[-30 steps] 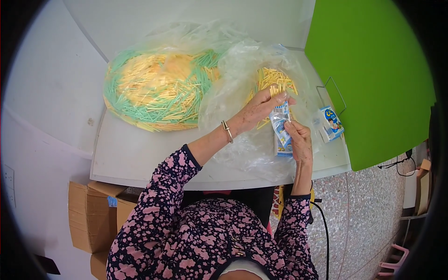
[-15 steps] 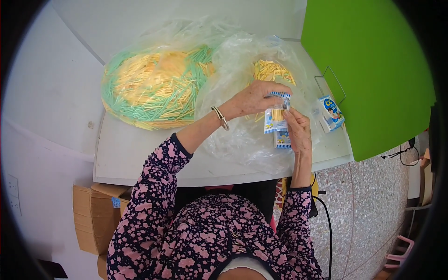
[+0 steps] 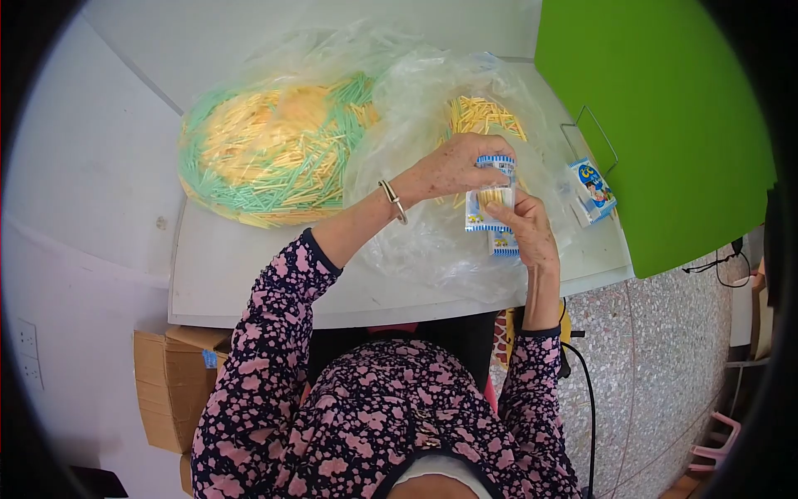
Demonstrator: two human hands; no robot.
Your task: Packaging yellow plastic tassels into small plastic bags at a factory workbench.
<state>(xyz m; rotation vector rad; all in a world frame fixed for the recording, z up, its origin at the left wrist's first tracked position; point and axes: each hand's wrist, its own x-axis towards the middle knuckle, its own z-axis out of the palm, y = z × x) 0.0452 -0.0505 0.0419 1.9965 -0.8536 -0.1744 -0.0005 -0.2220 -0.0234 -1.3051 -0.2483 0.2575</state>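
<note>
On my far left a big bag of green and yellow sticks lies on the table. My left hand pinches the packet's top; my right hand grips it from below, over clear plastic.

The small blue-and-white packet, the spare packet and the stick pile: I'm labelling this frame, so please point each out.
small blue-and-white packet (image 3: 490, 200): head view, on its clear front window.
spare packet (image 3: 593, 190): head view, on its printed blue face.
stick pile (image 3: 270, 154): head view, on the yellow middle of the heap.
</note>
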